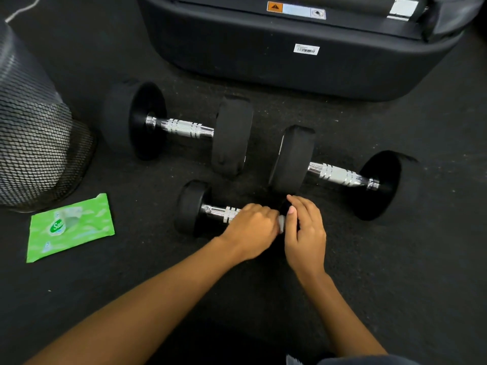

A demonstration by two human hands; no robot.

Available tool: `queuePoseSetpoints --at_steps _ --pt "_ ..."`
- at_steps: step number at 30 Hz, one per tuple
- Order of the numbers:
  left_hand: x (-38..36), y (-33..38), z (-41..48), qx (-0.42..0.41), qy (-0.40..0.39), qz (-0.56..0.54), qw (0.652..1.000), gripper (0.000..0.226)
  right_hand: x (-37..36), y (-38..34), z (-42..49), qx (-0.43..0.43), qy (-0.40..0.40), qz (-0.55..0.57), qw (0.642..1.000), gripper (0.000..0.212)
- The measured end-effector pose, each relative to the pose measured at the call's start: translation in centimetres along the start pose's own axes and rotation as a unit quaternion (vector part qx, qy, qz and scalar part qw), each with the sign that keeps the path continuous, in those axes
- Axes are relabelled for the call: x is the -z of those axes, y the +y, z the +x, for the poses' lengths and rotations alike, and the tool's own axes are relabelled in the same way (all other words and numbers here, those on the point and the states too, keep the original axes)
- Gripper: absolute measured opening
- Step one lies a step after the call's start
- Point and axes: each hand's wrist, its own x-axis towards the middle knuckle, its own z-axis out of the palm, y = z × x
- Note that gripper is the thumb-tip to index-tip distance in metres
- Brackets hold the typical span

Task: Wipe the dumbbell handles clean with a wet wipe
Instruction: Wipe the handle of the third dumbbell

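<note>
Both hands are on the small dumbbell (193, 208) nearest the person, which lies on the dark rubber floor (400, 272). Left hand (250, 227) is curled tight around the chrome handle, and a bunch of white wet wipe (281, 224) shows at its fingertips against the bar. Right hand (305, 233) covers the dumbbell's right head with its fingers bent over it and its thumb up beside the wipe. The dumbbell's left head and a short stretch of handle remain in view. Two larger dumbbells lie beyond it, one to the far left (181, 127) and one to the right (337, 175), both untouched. A green wipe packet (71, 229) lies flat on the floor to the left, just beside a black mesh bin (34, 143). A black machine base (290, 67) stands behind the dumbbells.
</note>
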Motion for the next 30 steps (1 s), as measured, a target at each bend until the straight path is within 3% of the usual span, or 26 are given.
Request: queuePoseSetpoints --at_steps 4,9,13,17,23,27,30 --pt "-0.4 -2.3 -0.8 0.019 0.015 -0.016 1.0 0.045 0.0 0.1 -0.2 0.006 0.003 -0.004 1.0 0.041" --pt "0.7 -1.3 0.8 0.047 -0.023 0.087 0.995 0.033 -0.2 0.2 -0.1 -0.001 0.003 -0.005 1.0 0.041" --pt "-0.6 -0.2 0.6 0.015 0.021 -0.002 1.0 0.047 -0.1 0.2 0.0 0.005 0.006 -0.003 1.0 0.042" --pt "-0.6 -2.0 0.1 0.004 -0.012 0.002 1.0 0.064 0.0 0.2 -0.1 0.005 0.004 -0.007 1.0 0.042" --pt "0.3 -2.4 1.4 0.074 -0.049 0.09 0.992 0.039 -0.1 0.1 0.1 0.001 0.003 -0.016 1.0 0.042" --pt "-0.7 -0.6 0.7 0.002 0.024 0.006 1.0 0.025 -0.1 0.1 0.1 0.002 0.003 -0.007 1.0 0.043" --pt "-0.8 -1.5 -0.1 0.004 -0.002 -0.026 1.0 0.055 0.0 0.0 0.0 -0.003 -0.001 -0.005 1.0 0.044"
